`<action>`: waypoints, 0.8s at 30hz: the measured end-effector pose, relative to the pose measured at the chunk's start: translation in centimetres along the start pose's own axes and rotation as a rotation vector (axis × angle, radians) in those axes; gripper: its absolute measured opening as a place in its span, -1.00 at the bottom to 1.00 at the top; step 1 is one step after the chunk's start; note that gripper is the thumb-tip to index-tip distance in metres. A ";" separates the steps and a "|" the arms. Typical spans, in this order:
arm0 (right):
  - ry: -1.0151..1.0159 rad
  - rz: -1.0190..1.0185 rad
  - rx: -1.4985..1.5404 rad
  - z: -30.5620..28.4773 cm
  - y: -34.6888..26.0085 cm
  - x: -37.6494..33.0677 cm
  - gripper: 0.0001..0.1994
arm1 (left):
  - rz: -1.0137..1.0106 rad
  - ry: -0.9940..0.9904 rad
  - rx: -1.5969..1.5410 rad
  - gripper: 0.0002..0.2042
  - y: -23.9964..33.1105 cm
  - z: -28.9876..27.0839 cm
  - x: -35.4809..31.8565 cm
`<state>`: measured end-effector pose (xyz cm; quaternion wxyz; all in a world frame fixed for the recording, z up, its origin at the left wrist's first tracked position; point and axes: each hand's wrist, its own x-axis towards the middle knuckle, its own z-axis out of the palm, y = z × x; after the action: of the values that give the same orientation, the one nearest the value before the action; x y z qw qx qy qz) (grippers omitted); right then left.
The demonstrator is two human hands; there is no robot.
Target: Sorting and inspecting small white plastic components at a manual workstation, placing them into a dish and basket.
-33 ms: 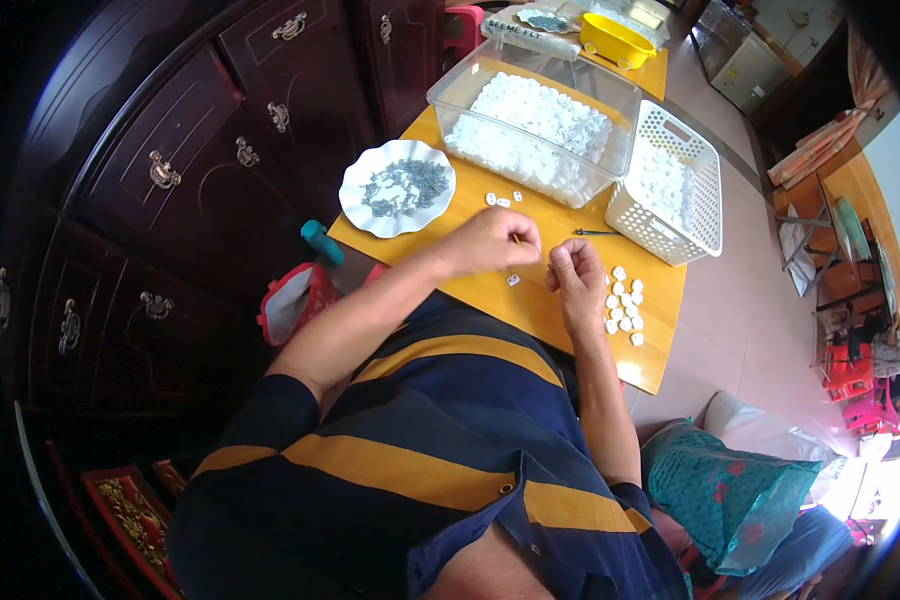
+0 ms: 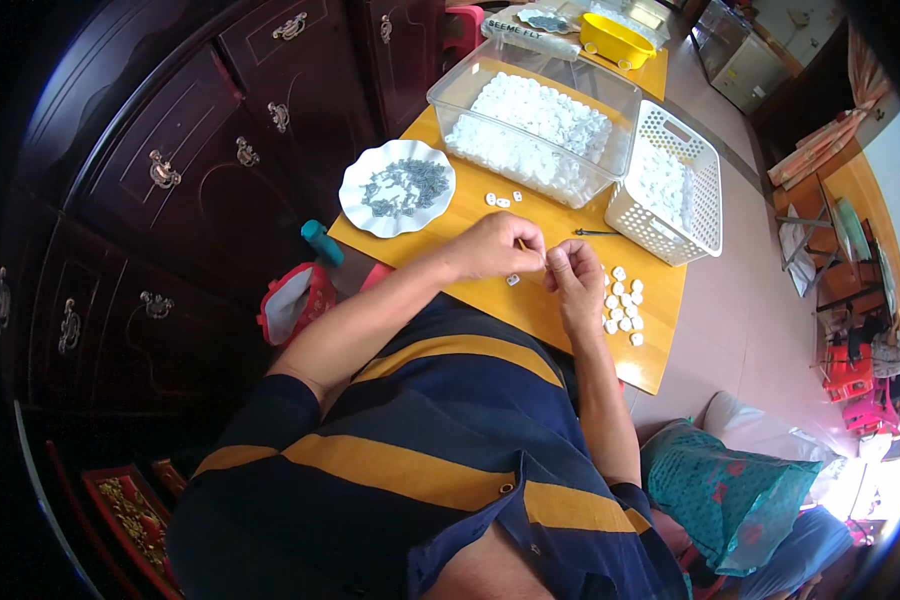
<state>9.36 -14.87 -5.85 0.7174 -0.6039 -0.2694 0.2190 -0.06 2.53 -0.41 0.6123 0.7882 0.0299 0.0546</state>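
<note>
Nothing has shifted since the earlier frame: both hands sit where they were, and so do the things around them.

My left hand (image 2: 495, 245) and right hand (image 2: 575, 282) meet tip to tip above the near middle of the surface (image 2: 470, 215). Both sets of fingers are pinched shut on what I take to be one small white piece (image 2: 546, 262), which is mostly hidden between them.

The grip is the weak spot, I think. It is so small that a slip would drop it beside the loose one (image 2: 512, 280) lying just under my left hand, or send it over the near edge into my lap. My right wrist rests close to the pile (image 2: 622, 300) by the right edge, and a sideways drag could scatter it off the corner.

My left forearm comes in from the near-left edge with the wrist bent inward and the knuckles up. My right forearm runs straight up from the near edge, palm turned left.
</note>
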 end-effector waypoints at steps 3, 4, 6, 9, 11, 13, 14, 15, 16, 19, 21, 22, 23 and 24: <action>0.002 0.017 0.016 0.1 -0.2 -0.1 -0.86 | 0.015 0.005 0.054 -0.91 0.1 1.3 -0.1; 0.004 0.015 0.017 0.0 -0.3 -0.1 -0.86 | 0.028 0.013 0.060 -0.91 0.3 1.3 -0.1; -0.012 0.039 -0.017 -0.1 -0.5 -0.3 -0.85 | 0.041 0.020 0.068 -0.91 0.3 1.3 -0.2; -0.034 0.096 0.036 -0.1 -0.5 -0.5 -0.87 | 0.093 0.056 0.136 -0.90 0.0 1.4 -0.2; -0.061 0.135 0.067 -0.1 -1.2 -0.5 -0.87 | 0.097 0.107 0.160 -0.89 -0.1 1.4 -0.3; -0.084 0.173 0.097 -0.2 -1.6 -0.6 -0.87 | 0.095 0.110 0.143 -0.90 -0.3 1.4 -0.3; -0.108 0.183 0.132 -0.4 -1.7 -0.7 -0.87 | 0.095 0.112 0.126 -0.90 -0.3 1.4 -0.3; -0.131 0.194 0.166 -0.5 -1.7 -0.7 -0.86 | 0.095 0.111 0.126 -0.90 -0.3 1.5 -0.3; -0.130 0.193 0.167 -0.5 -1.6 -0.7 -0.86 | 0.103 0.119 0.121 -0.89 -0.2 1.6 -0.3; -0.115 0.190 0.141 -0.3 -1.5 -0.7 -0.86 | 0.145 0.151 0.142 -0.89 -0.4 2.0 -0.3; -0.102 0.204 0.113 0.2 -2.0 -0.8 -0.85 | 0.177 0.176 0.169 -0.89 -0.4 2.1 -0.3; -0.101 0.203 0.115 0.0 -1.7 -0.8 -0.85 | 0.157 0.169 0.171 -0.89 -0.3 2.1 -0.3; -0.113 0.194 0.087 -0.3 -1.3 -0.6 -0.87 | 0.135 0.163 0.174 -0.89 -0.3 2.1 -0.3; -0.125 0.185 0.059 -0.6 -1.0 -0.5 -0.88 | 0.135 0.161 0.176 -0.89 -0.3 2.1 -0.2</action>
<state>9.30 -15.80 -5.03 0.6934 -0.5901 -0.2500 0.3293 -0.01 0.55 -1.22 0.5314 0.8321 0.0305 0.1557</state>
